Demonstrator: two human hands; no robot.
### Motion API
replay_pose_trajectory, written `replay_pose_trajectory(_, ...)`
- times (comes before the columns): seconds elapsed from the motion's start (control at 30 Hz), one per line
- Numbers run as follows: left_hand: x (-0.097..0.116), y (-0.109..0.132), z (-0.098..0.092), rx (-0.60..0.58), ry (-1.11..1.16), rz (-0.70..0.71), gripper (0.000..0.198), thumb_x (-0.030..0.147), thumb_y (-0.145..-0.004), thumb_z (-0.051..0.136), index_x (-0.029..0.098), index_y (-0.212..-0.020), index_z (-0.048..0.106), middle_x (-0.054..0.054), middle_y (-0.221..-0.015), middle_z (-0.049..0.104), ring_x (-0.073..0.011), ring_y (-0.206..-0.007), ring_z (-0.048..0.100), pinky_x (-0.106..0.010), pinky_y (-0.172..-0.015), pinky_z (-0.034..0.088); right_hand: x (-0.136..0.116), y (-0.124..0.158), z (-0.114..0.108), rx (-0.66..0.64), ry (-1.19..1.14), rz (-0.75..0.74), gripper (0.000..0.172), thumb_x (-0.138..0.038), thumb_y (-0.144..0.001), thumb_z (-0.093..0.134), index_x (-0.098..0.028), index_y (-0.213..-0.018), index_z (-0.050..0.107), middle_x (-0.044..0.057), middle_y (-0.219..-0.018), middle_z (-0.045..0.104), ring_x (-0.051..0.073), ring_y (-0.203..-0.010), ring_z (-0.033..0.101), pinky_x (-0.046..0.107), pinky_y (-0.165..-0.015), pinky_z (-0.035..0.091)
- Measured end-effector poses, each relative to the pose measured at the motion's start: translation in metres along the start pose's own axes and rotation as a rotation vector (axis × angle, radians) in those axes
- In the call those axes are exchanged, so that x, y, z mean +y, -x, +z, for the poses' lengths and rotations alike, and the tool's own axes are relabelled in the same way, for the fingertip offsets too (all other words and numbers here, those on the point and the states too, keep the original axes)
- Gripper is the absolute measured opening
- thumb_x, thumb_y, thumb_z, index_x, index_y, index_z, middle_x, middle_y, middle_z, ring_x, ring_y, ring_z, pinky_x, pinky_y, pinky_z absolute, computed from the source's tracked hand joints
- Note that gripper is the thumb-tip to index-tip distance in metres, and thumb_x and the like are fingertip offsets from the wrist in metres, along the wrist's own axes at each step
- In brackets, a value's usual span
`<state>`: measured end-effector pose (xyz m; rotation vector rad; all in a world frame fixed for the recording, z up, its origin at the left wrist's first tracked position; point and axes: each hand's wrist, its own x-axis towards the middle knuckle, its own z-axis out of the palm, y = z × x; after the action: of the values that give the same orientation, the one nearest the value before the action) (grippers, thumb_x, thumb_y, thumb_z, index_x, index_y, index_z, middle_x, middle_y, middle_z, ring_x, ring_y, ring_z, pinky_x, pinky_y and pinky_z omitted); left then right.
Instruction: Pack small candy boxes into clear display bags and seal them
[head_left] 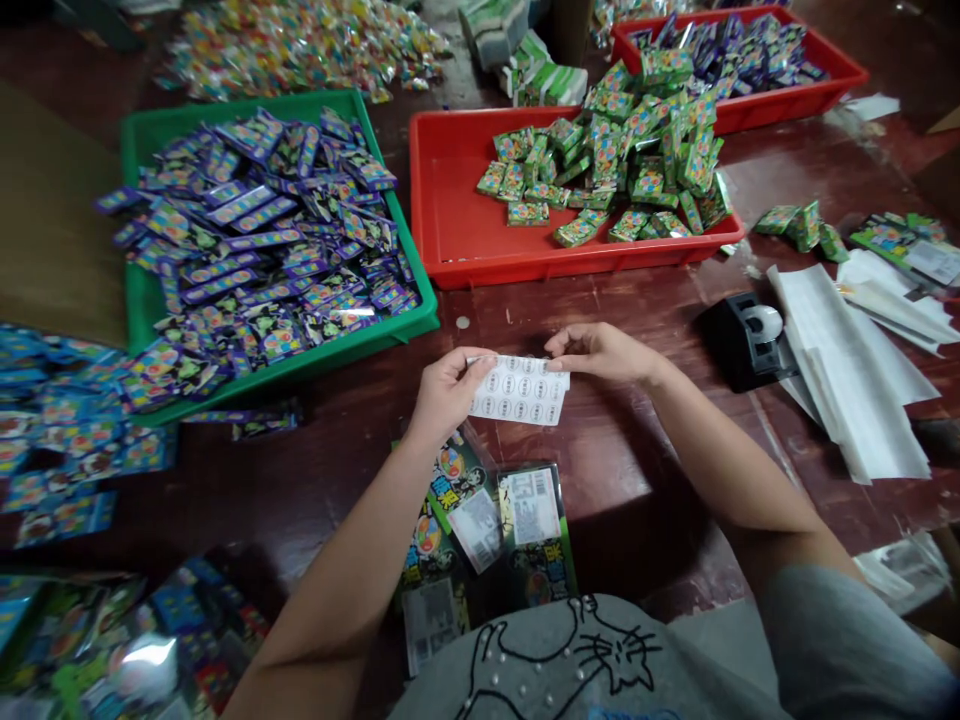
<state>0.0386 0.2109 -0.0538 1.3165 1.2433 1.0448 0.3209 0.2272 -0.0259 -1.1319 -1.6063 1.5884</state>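
A white sheet of round printed stickers (517,392) is held up above the dark red table. My left hand (448,392) pinches its left end, thumb on top. At the upper right corner of the sheet, my right hand (596,352) has its thumb and fingers closed on the edge. Below the sheet, near my body, lie several flat dark packages with green edges and white labels (531,508), partly overlapping one another.
A green tray (416,270) of purple packets stands at the left, and a red tray (457,220) of small green boxes behind my hands. A black tape dispenser (746,340) and white paper strips (855,380) lie at the right. Blue packets (75,420) lie far left.
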Motion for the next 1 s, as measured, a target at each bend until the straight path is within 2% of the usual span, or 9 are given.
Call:
replay_pose_trajectory(0.17, -0.003, 0.003, 0.000, 0.029, -0.004, -0.001, 0.038, 0.055, -0.084, 0.082, 0.019, -0.098, 0.081, -0.003, -0.081, 0.076, -0.0154, -0.066, 0.065, -0.024, -0.060, 0.050, 0.008, 0.012, 0.013, 0.039, 0.027, -0.020, 0.043, -0.057, -0.083, 0.084, -0.018, -0.091, 0.069, 0.002, -0.086, 0.073, 0.016, -0.079, 0.066, 0.033, -0.078, 0.055)
replay_pose_trajectory(0.37, -0.009, 0.008, 0.010, 0.064, 0.030, 0.017, 0.036, 0.048, -0.086, 0.080, 0.021, -0.110, 0.080, -0.004, -0.089, 0.077, -0.0159, -0.072, 0.067, -0.025, -0.066, 0.053, 0.015, 0.017, 0.033, 0.300, 0.221, -0.085, 0.039, -0.059, -0.094, 0.069, -0.021, -0.092, 0.063, 0.002, -0.087, 0.067, 0.016, -0.078, 0.057, 0.030, -0.075, 0.048)
replay_pose_trajectory(0.47, -0.010, 0.010, 0.015, 0.169, 0.000, 0.011, 0.036, 0.052, -0.088, 0.079, 0.019, -0.101, 0.081, -0.003, -0.087, 0.077, -0.0154, -0.071, 0.066, -0.024, -0.065, 0.051, 0.014, 0.020, 0.037, 0.362, 0.229, -0.075, 0.046, -0.067, -0.095, 0.064, -0.021, -0.089, 0.061, 0.000, -0.083, 0.064, 0.015, -0.074, 0.054, 0.030, -0.072, 0.046)
replay_pose_trajectory(0.53, -0.011, 0.010, 0.016, 0.213, -0.021, -0.008, 0.040, 0.057, -0.087, 0.079, 0.018, -0.092, 0.079, -0.002, -0.081, 0.076, -0.0149, -0.068, 0.063, -0.024, -0.063, 0.049, 0.014, 0.022, 0.034, 0.356, 0.237, -0.045, 0.053, -0.073, -0.094, 0.063, -0.021, -0.083, 0.060, -0.001, -0.077, 0.061, 0.014, -0.071, 0.052, 0.029, -0.070, 0.044)
replay_pose_trajectory(0.63, -0.015, 0.010, 0.014, 0.206, -0.019, -0.024, 0.043, 0.060, -0.086, 0.080, 0.018, -0.089, 0.078, -0.001, -0.078, 0.074, -0.0147, -0.066, 0.062, -0.024, -0.061, 0.048, 0.011, 0.025, 0.022, 0.318, 0.217, 0.022, 0.066, -0.083, -0.093, 0.055, -0.019, -0.080, 0.065, 0.000, -0.072, 0.064, 0.014, -0.066, 0.053, 0.029, -0.067, 0.044)
replay_pose_trajectory(0.73, -0.017, 0.010, 0.013, 0.177, -0.012, -0.031, 0.043, 0.060, -0.083, 0.082, 0.018, -0.091, 0.079, -0.002, -0.079, 0.075, -0.0152, -0.067, 0.063, -0.024, -0.061, 0.049, 0.007, 0.024, 0.008, 0.241, 0.175, 0.023, 0.072, -0.085, -0.094, 0.050, -0.018, -0.096, 0.076, 0.005, -0.089, 0.077, 0.016, -0.072, 0.063, 0.031, -0.072, 0.051)
replay_pose_trajectory(0.8, -0.017, 0.010, 0.013, 0.154, -0.009, -0.031, 0.043, 0.059, -0.083, 0.082, 0.018, -0.090, 0.079, -0.002, -0.080, 0.076, -0.0151, -0.067, 0.063, -0.024, -0.061, 0.049, 0.004, 0.021, 0.004, 0.150, 0.166, -0.042, 0.063, -0.079, -0.093, 0.060, -0.019, -0.102, 0.078, 0.006, -0.101, 0.080, 0.018, -0.083, 0.069, 0.033, -0.081, 0.055)
replay_pose_trajectory(0.9, -0.016, 0.011, 0.014, 0.130, -0.009, -0.023, 0.042, 0.059, -0.084, 0.082, 0.018, -0.089, 0.079, -0.002, -0.079, 0.076, -0.0143, -0.065, 0.063, -0.024, -0.059, 0.049, 0.002, 0.016, 0.004, 0.015, 0.137, -0.115, 0.048, -0.066, -0.089, 0.075, -0.019, -0.101, 0.078, 0.005, -0.097, 0.080, 0.019, -0.087, 0.071, 0.036, -0.085, 0.057)
replay_pose_trajectory(1.0, -0.015, 0.013, 0.014, 0.109, -0.009, -0.037, 0.042, 0.060, -0.085, 0.081, 0.018, -0.090, 0.079, -0.002, -0.078, 0.075, -0.0139, -0.063, 0.062, -0.024, -0.057, 0.049, 0.002, 0.015, 0.008, 0.010, 0.199, -0.176, 0.038, -0.057, -0.093, 0.075, -0.020, -0.094, 0.077, 0.004, -0.090, 0.077, 0.019, -0.082, 0.069, 0.038, -0.085, 0.058)
